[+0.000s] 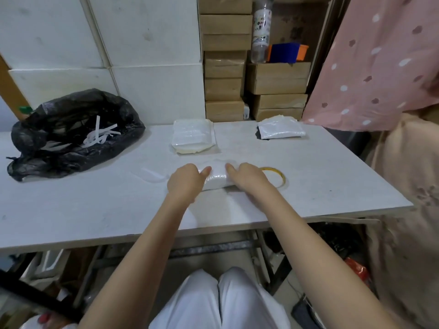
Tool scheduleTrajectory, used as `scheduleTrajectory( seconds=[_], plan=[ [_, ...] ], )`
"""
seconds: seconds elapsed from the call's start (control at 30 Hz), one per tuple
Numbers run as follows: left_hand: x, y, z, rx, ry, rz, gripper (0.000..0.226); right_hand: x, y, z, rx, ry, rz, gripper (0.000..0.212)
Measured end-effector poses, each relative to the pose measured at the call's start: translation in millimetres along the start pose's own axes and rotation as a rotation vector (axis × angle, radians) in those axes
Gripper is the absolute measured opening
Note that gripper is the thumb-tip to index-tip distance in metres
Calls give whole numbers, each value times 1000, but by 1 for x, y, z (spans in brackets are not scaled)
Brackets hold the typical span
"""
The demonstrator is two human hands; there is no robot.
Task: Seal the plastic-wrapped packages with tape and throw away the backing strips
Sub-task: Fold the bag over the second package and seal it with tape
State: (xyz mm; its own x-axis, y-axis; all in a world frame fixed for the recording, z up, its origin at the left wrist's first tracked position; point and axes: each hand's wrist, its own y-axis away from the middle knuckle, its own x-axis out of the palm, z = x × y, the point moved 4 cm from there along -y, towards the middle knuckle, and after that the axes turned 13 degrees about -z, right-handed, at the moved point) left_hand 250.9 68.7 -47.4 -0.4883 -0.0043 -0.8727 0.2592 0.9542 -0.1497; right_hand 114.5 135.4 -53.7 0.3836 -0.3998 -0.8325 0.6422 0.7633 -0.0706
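A white plastic-wrapped package (217, 178) lies flat in the middle of the table. My left hand (186, 182) grips its left end and my right hand (248, 178) grips its right end, thumbs pressed on top. A roll of yellowish tape (281, 178) lies flat just right of my right hand. A stack of wrapped packages (193, 136) sits further back at the centre, and another wrapped package (280, 130) lies at the back right. A black rubbish bag (71, 148) with several white backing strips (99, 137) inside lies open at the left.
The white table (95, 210) has its front edge close to my knees. Cardboard boxes (224, 91) are stacked behind the table, with white panels to their left. A pink spotted cloth (380, 67) hangs at the right. A thin clear piece of plastic (154, 175) lies left of my left hand.
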Motion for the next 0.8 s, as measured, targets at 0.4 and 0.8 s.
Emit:
scheduleTrajectory(
  seconds=[0.4,0.8],
  plan=[
    [-19,-54,-24,-279,708,168,64,-42,-52,-7,201,-665,-74,42],
    [24,-159,-95,-293,401,398,59,-59,-169,-16,351,-340,19,61]
  ],
)
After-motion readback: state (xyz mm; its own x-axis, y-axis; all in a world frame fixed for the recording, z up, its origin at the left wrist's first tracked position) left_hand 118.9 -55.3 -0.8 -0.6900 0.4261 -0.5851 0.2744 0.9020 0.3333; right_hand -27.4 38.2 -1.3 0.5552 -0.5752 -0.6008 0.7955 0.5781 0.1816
